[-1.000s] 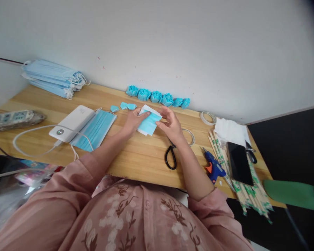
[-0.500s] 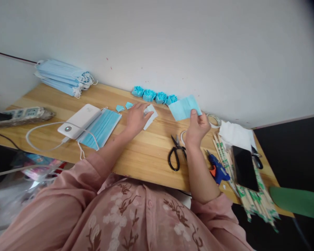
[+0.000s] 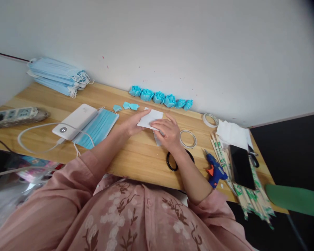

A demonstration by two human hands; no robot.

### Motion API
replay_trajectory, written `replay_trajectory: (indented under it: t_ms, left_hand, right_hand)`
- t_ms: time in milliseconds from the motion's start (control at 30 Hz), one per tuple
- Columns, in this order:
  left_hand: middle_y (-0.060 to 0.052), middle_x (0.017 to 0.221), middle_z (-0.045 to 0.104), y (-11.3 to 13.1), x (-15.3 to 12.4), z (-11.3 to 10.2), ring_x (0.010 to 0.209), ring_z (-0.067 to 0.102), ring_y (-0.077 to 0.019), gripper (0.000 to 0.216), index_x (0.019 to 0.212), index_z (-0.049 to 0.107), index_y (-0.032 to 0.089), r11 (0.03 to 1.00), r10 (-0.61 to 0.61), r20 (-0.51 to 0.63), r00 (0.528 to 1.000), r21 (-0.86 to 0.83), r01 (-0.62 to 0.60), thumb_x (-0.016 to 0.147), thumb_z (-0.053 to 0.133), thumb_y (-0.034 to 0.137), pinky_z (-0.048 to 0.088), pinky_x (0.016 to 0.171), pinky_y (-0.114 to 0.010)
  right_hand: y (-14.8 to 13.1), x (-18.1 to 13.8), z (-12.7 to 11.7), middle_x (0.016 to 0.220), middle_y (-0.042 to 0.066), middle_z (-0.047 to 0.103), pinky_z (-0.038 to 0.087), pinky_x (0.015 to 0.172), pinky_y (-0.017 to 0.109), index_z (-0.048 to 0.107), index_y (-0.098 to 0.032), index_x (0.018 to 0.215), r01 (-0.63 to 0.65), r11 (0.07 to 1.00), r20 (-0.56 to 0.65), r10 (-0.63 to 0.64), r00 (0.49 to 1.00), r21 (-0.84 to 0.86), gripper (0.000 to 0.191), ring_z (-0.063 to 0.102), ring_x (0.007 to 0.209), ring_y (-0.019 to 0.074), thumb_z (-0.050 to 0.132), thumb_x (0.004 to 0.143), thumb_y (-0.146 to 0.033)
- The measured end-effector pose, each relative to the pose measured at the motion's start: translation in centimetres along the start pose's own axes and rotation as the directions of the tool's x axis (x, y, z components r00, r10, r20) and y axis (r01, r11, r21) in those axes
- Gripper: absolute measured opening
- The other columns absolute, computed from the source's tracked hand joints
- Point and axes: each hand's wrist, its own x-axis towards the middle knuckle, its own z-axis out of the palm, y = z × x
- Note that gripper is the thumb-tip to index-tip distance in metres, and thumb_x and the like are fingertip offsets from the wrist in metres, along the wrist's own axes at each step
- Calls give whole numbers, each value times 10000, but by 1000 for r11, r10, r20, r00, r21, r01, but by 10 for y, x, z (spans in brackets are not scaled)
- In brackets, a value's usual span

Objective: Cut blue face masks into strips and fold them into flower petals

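A small white rectangular sheet (image 3: pixel 149 118) is held above the table, between my two hands. My left hand (image 3: pixel 134 124) grips its left edge, thumb on top. My right hand (image 3: pixel 169 131) is closed on its lower right side, with fingers lying over the surface. Below the right hand a thin whitish piece (image 3: pixel 157 138) shows in part. Black-handled scissors (image 3: pixel 172 162) lie under my right forearm, their blades hidden. Behind my hands are small blue cut pieces (image 3: pixel 134 106) and a row of blue folded flowers (image 3: pixel 159 97).
To the left are a blue mask (image 3: pixel 101 127), a white power bank (image 3: pixel 77 120) with a cable, a stack of masks (image 3: pixel 56 76) and a power strip (image 3: pixel 18 116). Tape rolls (image 3: pixel 188 139), a blue glue gun (image 3: pixel 215 170), wrapped chopsticks (image 3: pixel 242 198) and a phone (image 3: pixel 242 167) lie right.
My right hand has come down and left, bringing its blue sheet to my left hand. A white face now shows between both hands. The left hand has left the table surface by the blue pieces.
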Motion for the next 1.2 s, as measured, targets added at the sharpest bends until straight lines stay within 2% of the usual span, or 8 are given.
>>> replay_trajectory:
  t_ms: [133,333,533,667,767,900,1067,1200]
  left_hand:
    - [-66,774,756,-2,6,-6,709,701,-174,111,885,739,138,999,22,-54,998,29,-21,808,742,218,553,695,-286]
    - [-96,892,783,-1,4,-7,810,729,-198,226,1026,769,136,993,87,-56,995,81,-83,847,710,260,558,793,-325]
    - [-110,933,789,-3,-3,1,929,740,-236,312,1014,777,131,991,80,53,995,107,-86,785,791,343,576,808,-328]
    - [-109,943,790,-6,-5,3,941,739,-239,359,1019,776,156,994,59,132,989,83,-70,758,820,399,595,851,-366]
    - [-106,983,789,-7,-7,4,948,737,-224,339,1045,771,170,994,30,139,990,103,-44,791,800,393,602,855,-361]
    - [-127,1037,782,-5,-11,8,979,731,-229,330,1090,752,158,992,4,117,993,121,-18,868,731,401,607,864,-377]
    - [-165,1055,777,-4,-9,10,1083,709,-285,553,1106,732,134,996,7,139,990,84,-18,940,538,624,591,922,-447]
    - [-163,1043,778,-8,-7,6,1074,708,-315,520,1030,739,105,991,33,185,982,122,-56,804,751,573,553,978,-499]
  right_hand:
    - [-1,-1,3,1027,-9,815,311,1200,483,748,-306,975,-46,998,66,43,997,43,179,756,981,196,572,975,-273]
    - [-2,-1,4,1000,4,811,332,1174,482,752,-283,944,-137,984,101,125,987,118,235,747,968,200,540,1006,-363]
    - [4,1,1,861,51,749,516,817,384,742,-252,830,-325,936,-72,337,939,135,264,678,844,220,576,967,-406]
    - [9,1,0,915,66,717,525,863,406,742,-245,836,-406,900,-163,429,888,157,159,664,922,241,671,888,-377]
    - [10,1,1,1063,78,727,515,950,425,733,-244,831,-437,875,-132,468,874,209,128,667,1049,257,706,844,-369]
    - [9,2,1,918,38,759,528,866,371,707,-238,790,-503,813,-29,534,845,293,140,698,906,225,695,841,-368]
    - [9,3,-1,871,28,762,511,817,342,694,-229,780,-530,798,-57,567,822,288,157,697,861,216,689,834,-377]
    - [7,4,-1,859,20,759,509,818,340,680,-230,765,-524,800,-58,562,825,293,146,698,857,211,673,833,-360]
